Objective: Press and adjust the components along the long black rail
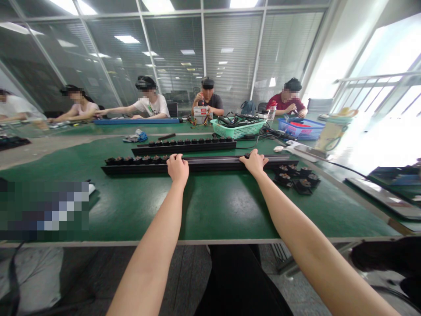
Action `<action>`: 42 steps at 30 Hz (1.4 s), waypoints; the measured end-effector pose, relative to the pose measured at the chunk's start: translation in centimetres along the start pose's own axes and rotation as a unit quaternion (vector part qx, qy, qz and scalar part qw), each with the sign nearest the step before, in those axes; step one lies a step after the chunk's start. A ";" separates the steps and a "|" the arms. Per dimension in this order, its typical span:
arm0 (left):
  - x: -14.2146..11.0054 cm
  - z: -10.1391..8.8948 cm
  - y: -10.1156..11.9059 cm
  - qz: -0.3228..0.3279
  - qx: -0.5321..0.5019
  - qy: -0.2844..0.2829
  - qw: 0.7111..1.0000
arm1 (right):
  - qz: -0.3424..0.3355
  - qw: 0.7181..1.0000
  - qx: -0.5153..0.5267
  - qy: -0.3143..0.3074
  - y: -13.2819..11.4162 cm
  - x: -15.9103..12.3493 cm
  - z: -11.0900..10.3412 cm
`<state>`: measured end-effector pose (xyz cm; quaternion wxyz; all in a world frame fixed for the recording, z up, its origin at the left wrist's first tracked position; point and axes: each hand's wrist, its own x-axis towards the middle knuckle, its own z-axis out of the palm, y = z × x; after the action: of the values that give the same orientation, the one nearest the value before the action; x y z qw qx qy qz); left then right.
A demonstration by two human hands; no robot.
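Note:
A long black rail [210,165] lies crosswise on the green table. Its left stretch carries a row of small black parts [137,160] with brownish centres. My left hand [178,169] is closed over the rail at the right end of that row; its fingertips are partly hidden. Farther right, my right hand [255,163] has its thumb and fingers closed around a small dark part on the rail, mostly hidden by the fingers. Several similar loose black parts [302,184] lie on the table beside the rail's right end. Behind is a second black rail [184,147] with a full row.
A green basket [241,128] of cables stands behind the rails, with a blue basket [301,128] to its right. A blue-and-grey cloth [135,136] lies at back left. A tablet-like device [384,197] rests at right. Several people sit along the far side.

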<state>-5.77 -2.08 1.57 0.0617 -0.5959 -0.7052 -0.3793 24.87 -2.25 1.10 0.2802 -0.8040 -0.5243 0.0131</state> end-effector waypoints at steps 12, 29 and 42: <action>0.0 0.0 0.1 0.000 0.004 0.001 1.000 | 0.015 1.000 -0.013 0.002 -0.4 -0.1 -0.3; 0.0 -0.1 0.1 -0.002 0.000 -0.003 1.000 | 0.013 1.000 -0.016 0.002 -0.1 -0.1 -0.5; -0.1 -0.1 0.1 0.000 -0.004 -0.002 1.000 | -0.002 1.000 -0.030 0.003 -0.2 -0.4 -0.5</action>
<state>-5.73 -2.19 1.64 0.0584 -0.5969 -0.7037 -0.3809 24.70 -2.72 1.54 0.2579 -0.8108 -0.5255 -0.0055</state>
